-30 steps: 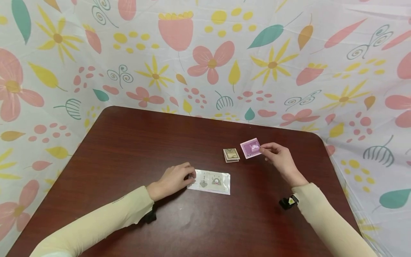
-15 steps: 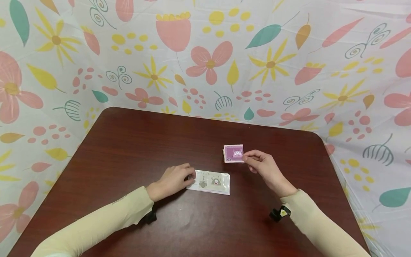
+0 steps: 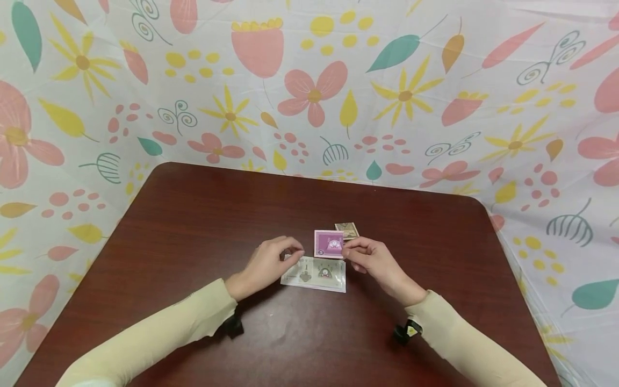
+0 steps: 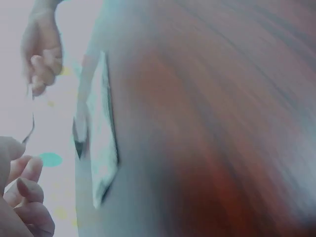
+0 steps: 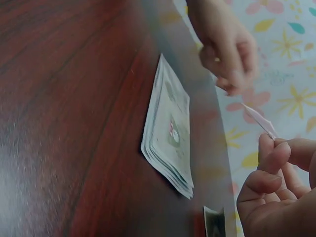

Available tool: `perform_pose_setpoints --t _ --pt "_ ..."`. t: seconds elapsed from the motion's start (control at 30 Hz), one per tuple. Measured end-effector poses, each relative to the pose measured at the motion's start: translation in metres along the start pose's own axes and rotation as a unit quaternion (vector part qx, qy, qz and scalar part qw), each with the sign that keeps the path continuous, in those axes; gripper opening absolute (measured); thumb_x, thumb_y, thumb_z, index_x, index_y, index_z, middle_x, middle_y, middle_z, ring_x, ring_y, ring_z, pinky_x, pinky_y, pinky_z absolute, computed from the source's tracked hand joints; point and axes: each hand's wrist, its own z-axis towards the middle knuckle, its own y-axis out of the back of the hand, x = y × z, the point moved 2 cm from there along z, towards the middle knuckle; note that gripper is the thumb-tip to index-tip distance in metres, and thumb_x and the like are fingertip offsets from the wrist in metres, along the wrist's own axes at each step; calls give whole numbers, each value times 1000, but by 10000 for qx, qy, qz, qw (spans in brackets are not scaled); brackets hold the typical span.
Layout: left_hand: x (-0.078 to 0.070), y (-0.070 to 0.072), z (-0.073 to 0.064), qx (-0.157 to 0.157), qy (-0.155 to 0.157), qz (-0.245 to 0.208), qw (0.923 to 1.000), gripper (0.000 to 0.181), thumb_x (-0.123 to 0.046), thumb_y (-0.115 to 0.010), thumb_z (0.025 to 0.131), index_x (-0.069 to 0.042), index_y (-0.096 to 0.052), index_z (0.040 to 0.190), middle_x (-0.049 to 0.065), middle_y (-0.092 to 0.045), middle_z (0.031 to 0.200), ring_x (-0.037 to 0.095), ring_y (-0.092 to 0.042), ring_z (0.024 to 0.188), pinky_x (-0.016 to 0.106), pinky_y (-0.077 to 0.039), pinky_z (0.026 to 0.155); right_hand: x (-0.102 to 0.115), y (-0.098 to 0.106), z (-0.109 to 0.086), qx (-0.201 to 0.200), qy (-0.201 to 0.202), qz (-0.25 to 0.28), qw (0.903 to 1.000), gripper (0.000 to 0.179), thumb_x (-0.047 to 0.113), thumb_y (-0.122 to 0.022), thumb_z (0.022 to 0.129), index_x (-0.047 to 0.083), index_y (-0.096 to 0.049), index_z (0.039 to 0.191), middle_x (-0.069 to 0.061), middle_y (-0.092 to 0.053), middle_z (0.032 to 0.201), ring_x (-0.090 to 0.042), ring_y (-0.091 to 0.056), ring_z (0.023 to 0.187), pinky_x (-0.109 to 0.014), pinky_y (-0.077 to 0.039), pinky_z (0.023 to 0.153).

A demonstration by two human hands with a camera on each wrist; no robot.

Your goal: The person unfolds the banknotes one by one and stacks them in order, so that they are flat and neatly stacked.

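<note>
My right hand [image 3: 377, 266] pinches the right edge of a small purple play banknote [image 3: 326, 244] between thumb and fingertips. That banknote is held up just beyond a stack of pale play banknotes [image 3: 325, 280] with a small animal picture. In the right wrist view the stack [image 5: 168, 133] shows several layers lying on the table. My left hand [image 3: 268, 263] hovers over the stack's left end, fingers loosely bent. A small gap parts its fingertips from the purple banknote in the right wrist view. Behind the purple banknote lies a folded tan banknote [image 3: 347, 230], partly hidden.
All this lies on a dark red-brown wooden table [image 3: 217, 204]. A white cloth [image 3: 309, 107] printed with flowers and leaves hangs behind and beside it.
My right hand has brought the purple banknote leftward, past the tan banknote, towards the stack. My left hand has lifted off the stack's left end.
</note>
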Motion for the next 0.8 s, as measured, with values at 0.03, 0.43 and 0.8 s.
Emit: perform_pose_setpoints --t 0.03,0.43,0.8 --pt "-2 -1 2 -90 94 -230 9997 4 -18 -74 98 -16 -76 101 -7 -72 91 6 -62 74 24 -51 66 0 -2 0 10 18 -1 10000 22 7 -69 98 -11 -65 111 3 -58 68 -6 -47 58 -20 -37 54" --pt "-13 -10 19 -312 1042 -1334 9851 4 -16 -77 96 -12 -76 97 -2 -74 84 7 -59 70 23 -49 65 -2 -12 2 47 -105 31 9999 27 9 -69 99 -12 -64 115 4 -59 72 -7 -47 59 -21 -37 55" --pt "-16 -12 18 -71 1231 -1949 9730 5 -13 -74 98 -8 -73 98 5 -74 84 14 -58 49 26 -47 45 -6 -15 2 79 -57 -135 9999 23 7 -68 100 -12 -65 112 -1 -60 73 -8 -49 60 -21 -39 55"
